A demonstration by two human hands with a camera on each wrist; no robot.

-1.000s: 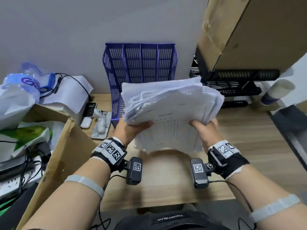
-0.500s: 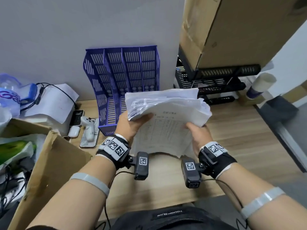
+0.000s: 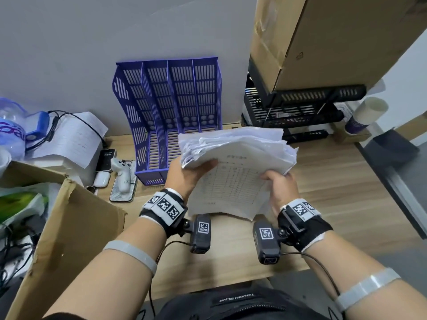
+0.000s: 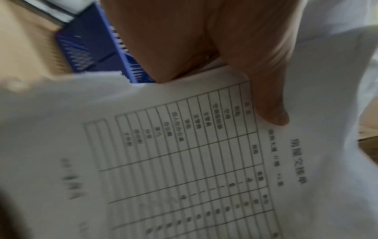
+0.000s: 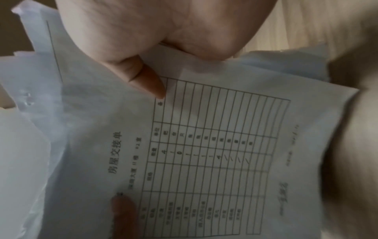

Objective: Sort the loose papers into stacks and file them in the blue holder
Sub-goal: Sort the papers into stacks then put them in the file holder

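Lowered and drawn nearer the body since the earlier frames: papers [image 3: 235, 162], now clear of most of the holder [image 3: 171, 105] where a second ago they hid its lower half. Seen from that: all four slots of the holder visible beyond the left hand [image 3: 184, 179], holding nothing. Judged from this, still at the gathering stage, with sorting into stacks and filing not yet begun.

Largest first. Wooden desk [image 3: 346, 181] under both hands. Blue slotted holder upright against the wall, ahead of the left hand. Thick, ragged bundle of white papers held above the desk between the two hands, edges uneven, several sheets curled or creased at the far side. Top sheet: a printed table with a heading and handwritten marks.

Left hand grasping the bundle's left edge, thumb [image 4: 274, 116] pressed on top, other fingers hidden beneath. Right hand [image 3: 280, 188] grasping the right edge likewise, thumb [image 5: 151, 87] flat on the table's corner.
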